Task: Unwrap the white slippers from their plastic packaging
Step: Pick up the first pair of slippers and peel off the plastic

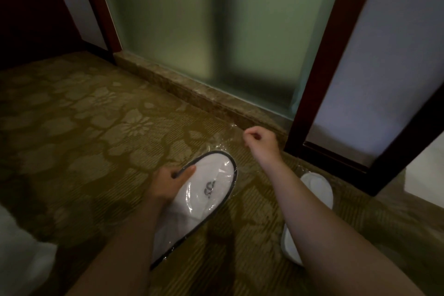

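A white slipper (204,197) with dark trim and a small logo is held above the carpet, still partly inside clear plastic packaging (224,144). My left hand (171,184) grips its left edge, thumb on top. My right hand (260,139) is further out, fingers pinched on the far end of the clear plastic, which stretches from the slipper's toe. A second white slipper (317,190) lies on the carpet to the right, partly hidden by my right forearm.
Patterned olive carpet (84,127) covers the floor. A frosted glass panel (204,31) with a stone sill (192,89) stands ahead, dark wood frames (319,67) on either side. Something white (21,259) lies at the lower left.
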`<action>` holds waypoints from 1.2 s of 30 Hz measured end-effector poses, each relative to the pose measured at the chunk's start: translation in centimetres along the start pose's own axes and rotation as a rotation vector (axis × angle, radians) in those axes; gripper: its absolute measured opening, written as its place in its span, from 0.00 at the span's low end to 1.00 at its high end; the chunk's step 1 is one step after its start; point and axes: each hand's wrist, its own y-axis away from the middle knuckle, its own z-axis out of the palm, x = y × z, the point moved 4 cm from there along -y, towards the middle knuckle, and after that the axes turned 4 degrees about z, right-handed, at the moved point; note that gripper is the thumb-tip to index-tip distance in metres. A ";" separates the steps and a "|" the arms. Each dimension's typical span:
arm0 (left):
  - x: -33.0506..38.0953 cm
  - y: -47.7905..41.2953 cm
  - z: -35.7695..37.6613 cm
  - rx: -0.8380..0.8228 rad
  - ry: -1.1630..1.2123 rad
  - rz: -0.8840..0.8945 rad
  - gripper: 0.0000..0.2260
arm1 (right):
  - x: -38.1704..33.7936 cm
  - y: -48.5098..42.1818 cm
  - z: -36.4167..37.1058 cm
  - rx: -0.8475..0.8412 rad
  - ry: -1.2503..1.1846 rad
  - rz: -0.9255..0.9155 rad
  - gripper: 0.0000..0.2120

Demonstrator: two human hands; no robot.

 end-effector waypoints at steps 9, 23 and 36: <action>0.0 0.2 -0.5 -0.080 -0.100 0.067 0.20 | 1.8 0.9 2.4 -0.373 0.166 0.218 0.15; 0.6 0.0 0.3 -0.111 -0.117 0.012 0.25 | 1.2 0.6 1.5 -0.253 0.016 0.035 0.16; 0.3 0.1 -0.4 -0.053 -0.098 0.013 0.26 | 1.0 0.1 -0.6 -0.216 -0.143 0.097 0.11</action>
